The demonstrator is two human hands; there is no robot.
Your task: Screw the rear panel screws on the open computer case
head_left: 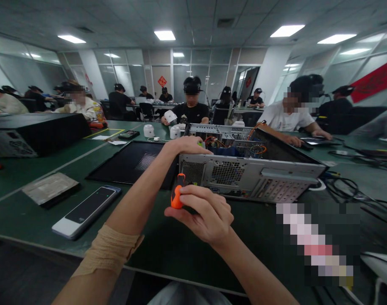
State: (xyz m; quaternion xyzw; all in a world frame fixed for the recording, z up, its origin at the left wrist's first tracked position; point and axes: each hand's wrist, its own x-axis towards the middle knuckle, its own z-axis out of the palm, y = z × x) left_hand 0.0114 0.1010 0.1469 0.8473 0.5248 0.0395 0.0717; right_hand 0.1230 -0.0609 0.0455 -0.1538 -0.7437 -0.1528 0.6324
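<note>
An open metal computer case point(225, 173) lies on its side, its vented rear panel towards me. My left hand point(191, 145) is closed over its upper left corner; some fingers are hidden inside, near a bright green spot. Between the thumb and fingers of my right hand point(206, 212) is a screwdriver point(176, 197) with a stubby orange and black handle. The screwdriver is in front of the case's left rear corner. Its shaft does not show, so I cannot tell whether it touches the panel. Wires point(212, 140) show inside the case.
A black side panel point(129, 161) lies left of the case. Nearer are a hard drive point(51, 188) and a white and black device point(85, 212). Black cables point(349, 190) tangle at right. Another computer case point(37, 131) stands far left. Co-workers sit across and to the right.
</note>
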